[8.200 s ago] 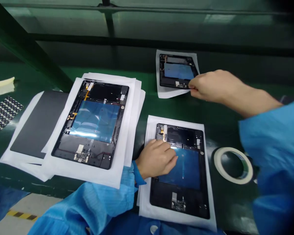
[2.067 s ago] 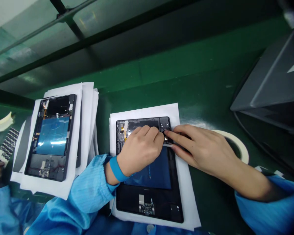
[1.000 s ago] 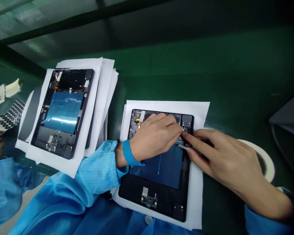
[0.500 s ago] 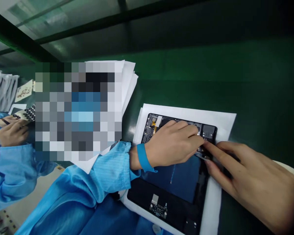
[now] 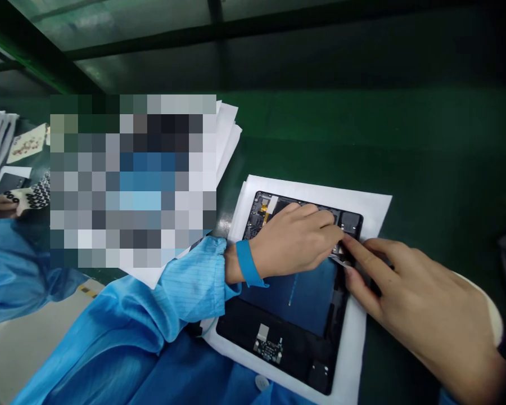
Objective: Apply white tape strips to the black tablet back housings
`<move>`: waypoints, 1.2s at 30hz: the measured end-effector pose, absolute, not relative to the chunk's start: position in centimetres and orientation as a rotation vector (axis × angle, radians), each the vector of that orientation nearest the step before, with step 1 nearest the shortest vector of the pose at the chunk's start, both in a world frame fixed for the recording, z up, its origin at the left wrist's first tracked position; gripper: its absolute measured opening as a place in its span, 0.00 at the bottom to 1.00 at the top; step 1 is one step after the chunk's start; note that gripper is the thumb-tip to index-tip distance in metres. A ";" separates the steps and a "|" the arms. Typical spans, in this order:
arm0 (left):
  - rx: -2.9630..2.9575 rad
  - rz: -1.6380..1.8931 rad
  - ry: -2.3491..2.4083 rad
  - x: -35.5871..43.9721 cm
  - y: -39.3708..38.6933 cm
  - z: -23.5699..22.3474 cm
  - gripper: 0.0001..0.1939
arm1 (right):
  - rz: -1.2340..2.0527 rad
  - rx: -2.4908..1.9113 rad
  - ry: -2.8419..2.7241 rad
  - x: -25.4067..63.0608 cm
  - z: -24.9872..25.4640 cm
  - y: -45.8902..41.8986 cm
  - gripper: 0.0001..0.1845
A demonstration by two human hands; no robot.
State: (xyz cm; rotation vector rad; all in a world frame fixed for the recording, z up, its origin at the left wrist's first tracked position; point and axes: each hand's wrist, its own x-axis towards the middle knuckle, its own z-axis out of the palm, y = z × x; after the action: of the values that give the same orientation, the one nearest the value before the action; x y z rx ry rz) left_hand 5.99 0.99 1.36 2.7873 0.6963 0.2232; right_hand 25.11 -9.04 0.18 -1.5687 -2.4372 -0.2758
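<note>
An opened tablet (image 5: 240, 326) lies on white sheets, showing a dark blue battery (image 5: 312, 309), a small circuit board (image 5: 269, 349) near its lower edge and an orange flex piece at its upper left. My left hand (image 5: 293, 242), wearing a blue wrist strap (image 5: 248, 261), is curled over the tablet's upper part. Its fingertips are out of sight beneath it. From the right, my right hand (image 5: 417, 298) reaches over the tablet's edge, thumb and index finger drawn together beside the left fingers. A thin pale strip (image 5: 340, 260) shows between the hands; what each pinches is unclear.
White sheets (image 5: 371, 211) extend past the tablet on the green table (image 5: 320, 135). To the left lie more papers (image 5: 227, 140), partly behind a blurred block. A co-worker's hand (image 5: 0, 207) holds a sheet with black rings (image 5: 29, 199). A rounded pale object sits behind my right wrist.
The view has shifted slightly, and the tablet and both hands appear a little further left. Both hands keep nearly the same pose at the tablet's upper right. The co-worker's hand shows less.
</note>
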 end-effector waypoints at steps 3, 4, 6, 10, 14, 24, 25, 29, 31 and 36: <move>2.789 0.279 0.702 6.0 1.0 1.1 0.14 | -0.205 -1.583 -2.380 25.1 0.0 -8.9 0.19; 2.786 0.291 0.708 6.1 1.0 1.1 0.14 | -0.180 -1.578 -2.366 25.1 0.0 -8.8 0.19; 2.777 0.292 0.720 6.1 1.0 1.0 0.14 | -0.153 -1.561 -2.356 25.2 0.0 -8.7 0.18; 2.739 0.263 0.719 6.2 1.1 1.0 0.14 | -0.177 -1.519 -2.374 25.4 0.1 -8.5 0.16; 2.677 0.281 0.719 6.1 1.3 0.9 0.13 | -0.099 -1.516 -2.327 25.4 0.0 -8.5 0.14; 2.646 0.299 0.703 6.1 1.8 0.7 0.12 | -0.455 -1.725 -2.163 23.8 0.4 -7.9 0.10; 2.647 0.297 0.704 6.1 1.8 0.7 0.12 | -0.477 -1.733 -2.164 23.7 0.4 -7.7 0.10; 2.642 0.279 0.702 6.1 1.8 0.7 0.12 | -0.500 -1.797 -2.129 23.2 0.2 -7.5 0.07; 2.642 0.285 0.700 6.1 1.8 0.7 0.12 | -0.506 -1.815 -2.115 23.1 0.2 -7.5 0.07; 2.646 0.307 0.688 6.1 1.8 0.7 0.12 | -0.515 -1.797 -2.113 23.2 0.2 -7.5 0.06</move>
State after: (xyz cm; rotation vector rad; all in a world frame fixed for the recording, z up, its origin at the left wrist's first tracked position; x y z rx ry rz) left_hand 6.07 1.85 0.73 2.6458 0.6876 0.3070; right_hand 23.20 -7.47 0.22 -1.7973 -2.1135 -0.5155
